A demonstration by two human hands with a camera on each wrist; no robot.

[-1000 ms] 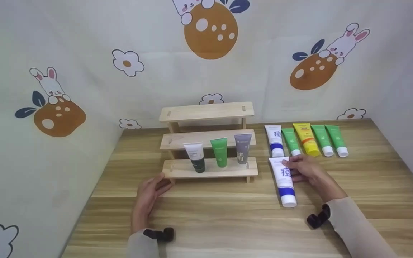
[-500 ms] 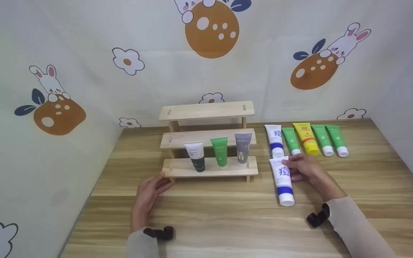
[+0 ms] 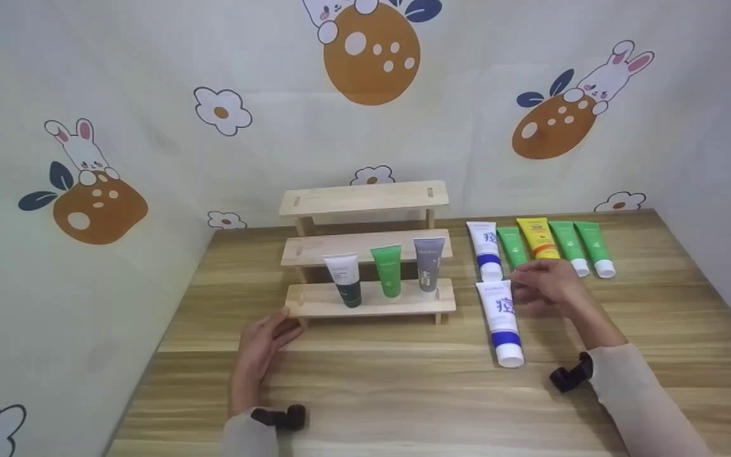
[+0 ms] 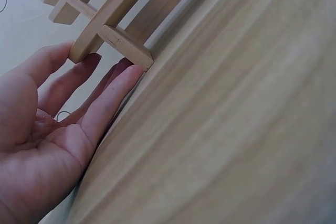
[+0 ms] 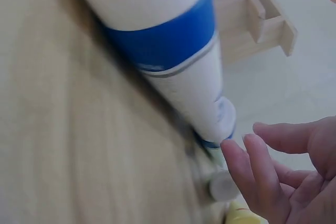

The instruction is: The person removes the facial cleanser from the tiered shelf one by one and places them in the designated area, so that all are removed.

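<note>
My left hand pinches the front left corner of a three-tier wooden display rack. Its thumb is on the end of the lowest shelf and its fingers are under it, close to the leg. On that shelf stand a white and dark green tube, a green tube and a grey tube. To the right, a white squeeze tube with a blue band lies on the table, cap toward me. My right hand is just right of it, thumb and fingers apart, holding nothing.
Behind the right hand lies a row of tubes: another white and blue tube, a yellow tube and several green ones. A patterned cloth wall rises behind the rack and table.
My right hand has let go of the white and blue tube and moved slightly right and away from it. The tube stays on the table. My left hand keeps its place at the rack.
</note>
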